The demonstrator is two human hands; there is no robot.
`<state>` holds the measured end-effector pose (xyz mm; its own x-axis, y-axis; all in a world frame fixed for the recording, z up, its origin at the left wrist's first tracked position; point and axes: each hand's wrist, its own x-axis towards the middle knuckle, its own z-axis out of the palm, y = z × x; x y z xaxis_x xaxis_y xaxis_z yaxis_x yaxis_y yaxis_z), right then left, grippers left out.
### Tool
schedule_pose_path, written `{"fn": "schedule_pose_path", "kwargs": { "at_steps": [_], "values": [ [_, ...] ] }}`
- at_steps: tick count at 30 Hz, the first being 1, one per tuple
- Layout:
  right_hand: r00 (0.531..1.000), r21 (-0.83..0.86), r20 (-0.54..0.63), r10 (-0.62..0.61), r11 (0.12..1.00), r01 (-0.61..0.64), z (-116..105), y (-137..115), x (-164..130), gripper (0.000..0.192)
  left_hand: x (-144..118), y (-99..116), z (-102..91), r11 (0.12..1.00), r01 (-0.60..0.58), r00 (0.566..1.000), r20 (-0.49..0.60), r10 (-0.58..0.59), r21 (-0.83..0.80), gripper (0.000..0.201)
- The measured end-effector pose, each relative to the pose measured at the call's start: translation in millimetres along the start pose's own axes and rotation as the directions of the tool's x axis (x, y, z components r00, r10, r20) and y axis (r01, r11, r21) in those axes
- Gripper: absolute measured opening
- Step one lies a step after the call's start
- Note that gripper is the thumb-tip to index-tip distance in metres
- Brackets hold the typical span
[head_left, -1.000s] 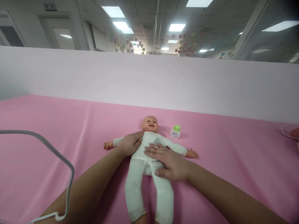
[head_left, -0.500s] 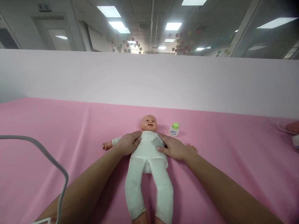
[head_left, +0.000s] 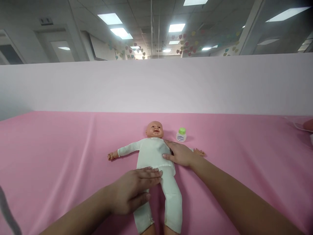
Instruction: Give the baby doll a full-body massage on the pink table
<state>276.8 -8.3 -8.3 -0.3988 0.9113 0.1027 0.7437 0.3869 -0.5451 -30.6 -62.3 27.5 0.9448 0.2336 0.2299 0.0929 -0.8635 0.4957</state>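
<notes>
A baby doll (head_left: 156, 156) lies face up on the pink cloth (head_left: 61, 153), near the middle of the view, head pointing away from the person and legs toward them. It wears a pale one-piece suit; its arms are spread out to both sides and its bare hands and feet show past the cuffs.

The left hand (head_left: 133, 189) lies flat, palm down, fingers stretched out and close together, across the doll's hip and upper thigh on the person's left. It presses on the fabric and grips nothing. The right hand (head_left: 179, 153) rests flat and open on the doll's chest and shoulder on the person's right, thumb toward the belly, covering most of that arm; only the doll's small hand shows beyond it. It grips nothing either.

Just beside the doll's head, to the right, stands a small white bottle (head_left: 181, 135) with a green cap, upright, apart from the doll. It carries a label with dark print, too small to read.

Behind the cloth runs a plain white partition (head_left: 156, 85). Above it, ceiling lights and strings of coloured paper hearts (head_left: 186, 40) are visible. At the far right edge a white cable (head_left: 299, 126) lies on the cloth. A grey strip (head_left: 7, 212) crosses the lower left corner, blurred.
</notes>
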Motion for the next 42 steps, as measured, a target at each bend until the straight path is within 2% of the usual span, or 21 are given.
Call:
{"fn": "schedule_pose_path", "kwargs": {
  "at_steps": [3, 7, 12, 18, 23, 26, 28, 30, 32, 34, 37, 42],
  "values": [
    [1.000, -0.012, 0.003, 0.012, 1.000, -0.012, 0.6, 0.4, 0.4, 0.081, 7.6, -16.7, 0.2, 0.997, 0.034, 0.999, -0.017, -0.035, -0.064, 0.055],
    [1.000, -0.017, 0.002, 0.018, 1.000, -0.018, 2.0, 1.8, 0.8, 0.083, 23.9, -44.1, -2.2, 0.986, 0.149, 0.987, -0.050, -0.153, -0.073, 0.055],
    [1.000, -0.021, 0.001, 0.010, 1.000, -0.010, 2.4, 1.8, 1.5, 0.085, 47.4, -76.7, -11.2, 0.921, 0.383, 0.922, -0.099, -0.376, 0.072, 0.062],
    [1.000, -0.002, 0.008, -0.029, 1.000, 0.029, 2.0, -0.4, -0.1, 0.083, 52.9, -112.9, -14.2, 0.882, 0.435, 0.892, -0.224, -0.393, 0.183, 0.058],
    [0.999, -0.027, 0.048, 0.026, 0.999, -0.025, -0.6, 1.5, 1.1, 0.088, 43.1, -136.9, -8.3, 0.845, 0.512, 0.824, -0.367, -0.432, 0.155, 0.061],
    [0.994, -0.092, 0.070, 0.078, 0.993, -0.072, -8.6, -12.2, -3.6, 0.094, 39.8, -141.7, -5.6, 0.839, 0.526, 0.804, -0.406, -0.435, 0.143, 0.061],
    [0.988, -0.100, 0.141, 0.061, 0.994, -0.047, -16.1, -35.4, -15.6, 0.093, 39.3, -141.3, -4.6, 0.842, 0.520, 0.804, -0.416, -0.426, 0.144, 0.060],
    [0.960, -0.037, 0.280, -0.022, 0.999, 0.033, -22.4, -66.2, -35.0, 0.089, 39.5, -139.4, -4.2, 0.844, 0.516, 0.806, -0.417, -0.420, 0.147, 0.059],
    [0.895, 0.074, 0.406, -0.185, 0.983, 0.170, -25.2, -95.5, -56.3, 0.086, 39.8, -137.1, -4.0, 0.848, 0.509, 0.811, -0.416, -0.412, 0.151, 0.058],
    [0.849, 0.148, 0.446, -0.285, 0.958, 0.244, -24.3, -114.2, -71.0, 0.080, 39.9, -135.0, -3.9, 0.853, 0.497, 0.818, -0.413, -0.400, 0.157, 0.058],
    [0.843, 0.163, 0.455, -0.285, 0.958, 0.236, -17.8, -116.7, -70.0, 0.084, 39.9, -133.6, -3.6, 0.854, 0.495, 0.819, -0.415, -0.397, 0.160, 0.057],
    [0.920, 0.057, 0.342, -0.191, 0.982, 0.183, -3.0, -85.3, -31.1, 0.079, 40.7, -135.9, -2.7, 0.856, 0.494, 0.820, -0.407, -0.402, 0.151, 0.057]
  ]
}}
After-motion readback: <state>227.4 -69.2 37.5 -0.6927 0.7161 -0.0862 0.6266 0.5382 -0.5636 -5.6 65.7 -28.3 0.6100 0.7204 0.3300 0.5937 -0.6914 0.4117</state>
